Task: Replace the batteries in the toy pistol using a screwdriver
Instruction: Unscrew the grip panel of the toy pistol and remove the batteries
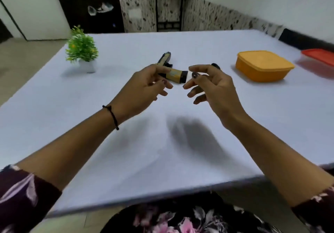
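Observation:
The toy pistol (175, 74) is gold and black and is held in the air above the middle of the table. My left hand (144, 88) grips its middle, with the black grip (164, 58) sticking up behind my fingers. My right hand (211, 86) pinches a small white piece (189, 76) against the pistol's black end, between thumb and fingertips. Whether the white piece belongs to the pistol I cannot tell. A dark rounded thing (216, 65) peeks out behind my right hand, unclear what it is. No screwdriver or batteries are clearly visible.
A white-clothed table (162, 151) spans the view. A small green potted plant (82, 50) stands at the far left. An orange lidded box (263, 65) sits at the right, with a red lid or box (319, 55) at the right edge.

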